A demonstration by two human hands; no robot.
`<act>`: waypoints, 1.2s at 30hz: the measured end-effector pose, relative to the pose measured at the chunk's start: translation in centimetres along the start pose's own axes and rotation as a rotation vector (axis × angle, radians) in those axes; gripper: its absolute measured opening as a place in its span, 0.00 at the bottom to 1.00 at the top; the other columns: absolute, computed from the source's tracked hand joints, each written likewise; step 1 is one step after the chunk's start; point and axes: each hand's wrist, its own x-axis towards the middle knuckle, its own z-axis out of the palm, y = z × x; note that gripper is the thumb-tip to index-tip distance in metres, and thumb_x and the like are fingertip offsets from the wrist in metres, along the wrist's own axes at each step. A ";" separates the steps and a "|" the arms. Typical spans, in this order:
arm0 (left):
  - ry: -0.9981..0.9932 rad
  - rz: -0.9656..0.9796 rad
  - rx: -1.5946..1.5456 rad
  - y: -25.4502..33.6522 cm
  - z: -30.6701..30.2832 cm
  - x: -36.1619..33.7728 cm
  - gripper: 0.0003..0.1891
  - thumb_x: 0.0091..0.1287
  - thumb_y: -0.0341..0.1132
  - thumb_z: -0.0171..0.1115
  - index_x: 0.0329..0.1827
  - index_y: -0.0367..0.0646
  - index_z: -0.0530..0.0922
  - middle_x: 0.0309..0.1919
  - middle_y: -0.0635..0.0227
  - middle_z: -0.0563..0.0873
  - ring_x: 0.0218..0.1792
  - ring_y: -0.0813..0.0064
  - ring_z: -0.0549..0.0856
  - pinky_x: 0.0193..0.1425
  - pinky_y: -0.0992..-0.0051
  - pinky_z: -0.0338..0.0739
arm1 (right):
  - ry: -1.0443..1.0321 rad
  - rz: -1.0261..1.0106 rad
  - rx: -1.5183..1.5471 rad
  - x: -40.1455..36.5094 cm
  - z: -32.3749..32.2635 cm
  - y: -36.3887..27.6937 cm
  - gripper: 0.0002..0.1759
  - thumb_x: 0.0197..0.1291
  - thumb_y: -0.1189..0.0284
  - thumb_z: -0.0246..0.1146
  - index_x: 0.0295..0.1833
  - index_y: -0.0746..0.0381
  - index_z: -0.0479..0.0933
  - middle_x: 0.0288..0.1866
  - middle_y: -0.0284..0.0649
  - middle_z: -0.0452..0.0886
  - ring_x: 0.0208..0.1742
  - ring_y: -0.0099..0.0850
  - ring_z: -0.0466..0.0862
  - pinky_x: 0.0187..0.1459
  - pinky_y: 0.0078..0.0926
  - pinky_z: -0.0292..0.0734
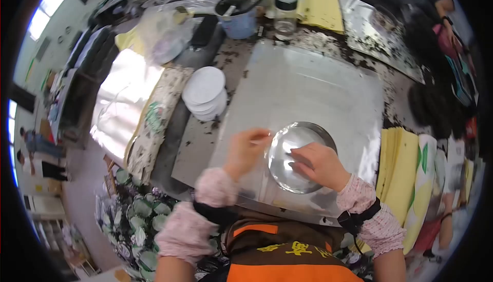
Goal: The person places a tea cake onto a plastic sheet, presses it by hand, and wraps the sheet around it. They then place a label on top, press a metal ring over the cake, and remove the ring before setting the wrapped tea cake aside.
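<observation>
Orange-and-brown apron (295, 271) nearest; my right hand (324, 165) curls over the metal dish (282, 160), left hand (244, 152) by its rim; whether either pinches anything, I can't tell. Off-centre pressure could skid the dish on its smooth sheet (303, 87); dark flakes (352, 59) could stray in.

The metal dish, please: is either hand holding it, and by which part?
I cannot tell: the left hand is blurred beside the metal dish, and the right hand is over it.
</observation>
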 end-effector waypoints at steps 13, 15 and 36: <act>-0.760 0.411 0.640 -6.3 -12.2 -2.7 0.10 0.50 0.41 0.79 0.30 0.57 0.84 0.41 0.76 0.79 0.49 0.66 0.77 0.57 0.64 0.67 | 0.315 0.366 0.082 -10.6 4.5 -2.1 0.33 0.41 0.60 0.85 0.55 0.55 0.82 0.81 0.69 0.52 0.76 0.62 0.67 0.71 0.49 0.70; -0.809 0.486 0.681 -5.4 -12.3 -3.0 0.09 0.52 0.42 0.79 0.32 0.57 0.85 0.41 0.75 0.80 0.50 0.65 0.77 0.58 0.64 0.66 | 0.351 0.338 0.054 -10.3 5.6 -1.9 0.25 0.42 0.63 0.84 0.45 0.57 0.82 0.81 0.70 0.52 0.73 0.63 0.70 0.69 0.48 0.73; -0.409 0.637 0.688 -0.7 -11.0 -3.7 0.08 0.52 0.36 0.77 0.31 0.51 0.84 0.40 0.74 0.84 0.48 0.65 0.82 0.54 0.66 0.76 | 0.329 0.263 0.000 -9.5 5.4 -2.5 0.23 0.45 0.63 0.83 0.41 0.58 0.79 0.79 0.71 0.54 0.69 0.63 0.75 0.66 0.48 0.77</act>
